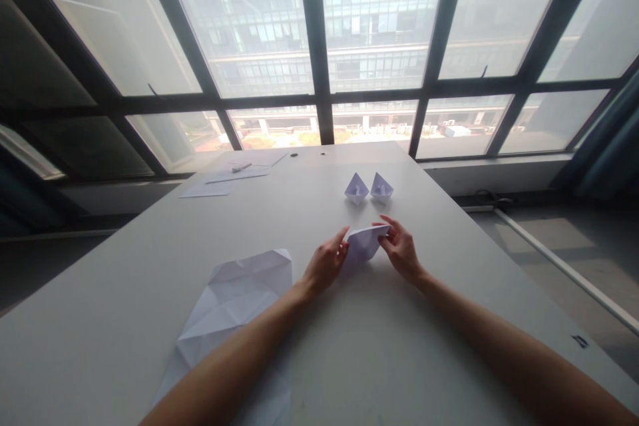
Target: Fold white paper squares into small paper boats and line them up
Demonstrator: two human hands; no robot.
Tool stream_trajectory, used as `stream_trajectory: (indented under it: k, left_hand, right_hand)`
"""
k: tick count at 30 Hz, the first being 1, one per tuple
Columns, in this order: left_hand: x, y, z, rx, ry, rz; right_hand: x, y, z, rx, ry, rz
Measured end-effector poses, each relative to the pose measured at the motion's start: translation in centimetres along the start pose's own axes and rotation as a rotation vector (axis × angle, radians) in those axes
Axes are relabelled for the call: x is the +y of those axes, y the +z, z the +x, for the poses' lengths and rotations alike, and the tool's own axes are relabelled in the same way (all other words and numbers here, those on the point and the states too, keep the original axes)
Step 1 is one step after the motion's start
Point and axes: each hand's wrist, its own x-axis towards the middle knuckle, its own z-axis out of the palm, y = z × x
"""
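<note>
Between my two hands is a folded piece of white paper [364, 246], its straight edge facing up. My left hand [325, 259] grips its left side, with the fingers partly hidden behind the wrist and paper. On the right corner, my right hand [400, 248] pinches the paper between thumb and fingers. Just beyond it stand two folded paper boats, the left boat [356, 189] and the right boat [382, 188], side by side and upright. A creased, unfolded sheet [234, 306] lies left of my left forearm, which covers part of it.
The white table [439, 319] reaches to the window wall. Flat paper sheets [210, 188] lie at the far left, with a small pale object [241, 168] on top, perhaps a pen. A round dark hole [294, 155] marks the far edge. A small dark mark [580, 341] sits near the right edge.
</note>
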Motion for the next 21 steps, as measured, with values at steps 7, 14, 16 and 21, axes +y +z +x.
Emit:
stream_trajectory:
  k: [7,14,16,21]
  left_hand:
    - [-0.4,0.2,0.1,0.029,-0.032,-0.069]
    - [-1.1,-0.1,0.6,0.337,-0.051,-0.047]
    - [-1.4,-0.2,0.7,0.393,-0.074,-0.059]
    - [-1.8,0.0,0.8,0.371,-0.077,-0.023]
  right_hand:
    - [-1.1,0.0,-0.6,-0.068,-0.128,-0.215]
    - [-2.1,-0.1,-1.1,-0.318,-0.261,-0.476]
    - [-2.5,-0.1,-1.3,-0.463,-0.299,-0.549]
    - [-3.3,-0.1,-1.6,-0.670,-0.347,-0.670]
